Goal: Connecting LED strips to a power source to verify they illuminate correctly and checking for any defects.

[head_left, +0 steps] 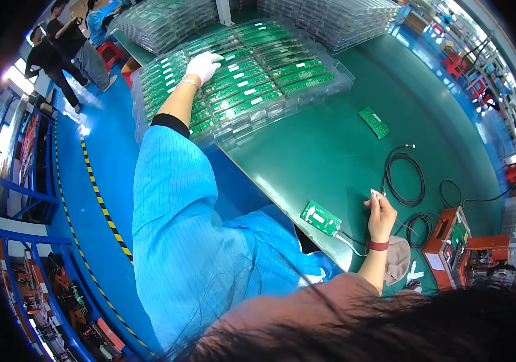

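My left hand (203, 67), in a white glove, reaches out over a clear plastic tray (234, 134) at the far side of the table. Rows of green circuit boards (249, 93) with white labels fill that tray. The gloved fingers are stretched out over the boards, and I see no board lifted in them. At the right, my bare right hand (381, 217) is raised above the table, its fingertips pinched on a small pale cable plug (374, 193). Beside it, a single green circuit board (321, 218) lies near the table's edge, with cables at its right end.
Another green board (374, 122) lies on the green table (306, 157). A coiled black cable (404, 178) and an orange-red device (446, 247) are at the right. Stacked clear trays (336, 21) stand at the back. Several people (59, 54) are beyond the table at the far left.
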### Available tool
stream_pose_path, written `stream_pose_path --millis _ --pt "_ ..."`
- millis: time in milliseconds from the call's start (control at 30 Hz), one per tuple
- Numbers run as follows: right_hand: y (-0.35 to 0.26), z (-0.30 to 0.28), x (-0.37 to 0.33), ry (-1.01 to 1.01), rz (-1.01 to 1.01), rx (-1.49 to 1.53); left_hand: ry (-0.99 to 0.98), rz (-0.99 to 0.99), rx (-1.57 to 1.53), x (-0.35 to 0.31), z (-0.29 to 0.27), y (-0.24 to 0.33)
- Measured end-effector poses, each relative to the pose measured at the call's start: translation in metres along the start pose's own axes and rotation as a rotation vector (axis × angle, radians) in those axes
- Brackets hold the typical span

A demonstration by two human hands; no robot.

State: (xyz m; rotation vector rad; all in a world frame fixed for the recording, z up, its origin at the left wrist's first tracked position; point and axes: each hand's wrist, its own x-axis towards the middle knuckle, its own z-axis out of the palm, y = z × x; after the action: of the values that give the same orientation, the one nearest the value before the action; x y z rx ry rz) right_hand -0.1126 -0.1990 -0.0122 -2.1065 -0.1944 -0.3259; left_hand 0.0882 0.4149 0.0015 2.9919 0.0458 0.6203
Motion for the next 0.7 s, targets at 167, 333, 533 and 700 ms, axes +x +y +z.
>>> stream_pose_path --millis 167,333,533,700 --pt "0.003 0.001 0.0 0.038 0.007 0.017 -0.133 -0.045 0.084 0.013 -0.018 0.018" --pt "0.004 0.001 0.001 0.033 0.021 0.02 -0.302 -0.013 0.166 0.023 -0.027 0.006" --pt "0.0 0.0 0.0 0.038 0.041 0.032 -0.386 -0.1 0.28 0.038 -0.043 0.041" --pt "0.002 0.0 0.0 0.032 0.008 0.019 -0.43 -0.114 0.367 0.046 -0.046 0.052"
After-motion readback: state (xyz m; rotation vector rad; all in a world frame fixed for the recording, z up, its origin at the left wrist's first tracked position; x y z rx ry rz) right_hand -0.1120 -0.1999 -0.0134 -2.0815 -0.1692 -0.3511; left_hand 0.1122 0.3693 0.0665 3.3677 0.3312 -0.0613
